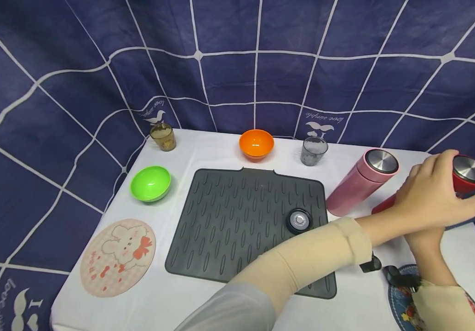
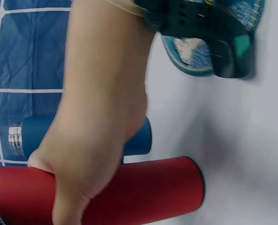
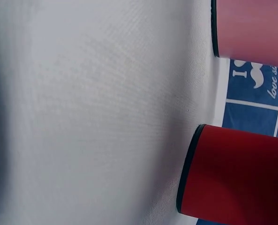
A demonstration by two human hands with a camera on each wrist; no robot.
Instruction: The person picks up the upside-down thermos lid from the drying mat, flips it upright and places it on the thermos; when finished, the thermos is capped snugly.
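My left hand (image 1: 432, 193) is at the top of a red thermos, thumb spread out beside its steel-topped lid (image 1: 472, 169). Lower down, my right hand (image 1: 425, 239), partly hidden under the left one, grips the thermos body. The left wrist view shows the right hand (image 2: 89, 154) across the red thermos (image 2: 148, 192), with a blue thermos (image 2: 139, 140) lying close behind in that view. No hand appears in the right wrist view, only the bases of the red thermos (image 3: 237, 176) and a pink thermos (image 3: 251, 30).
The pink thermos (image 1: 361, 181) stands left of my hands. A dark mat (image 1: 229, 220) holds a round black stopper (image 1: 299, 220). Around it are a green bowl (image 1: 150, 184), orange bowl (image 1: 256, 143), brown glass (image 1: 163, 137), grey glass (image 1: 313, 151), bunny placemat (image 1: 117, 257) and blue round mat (image 1: 403, 303).
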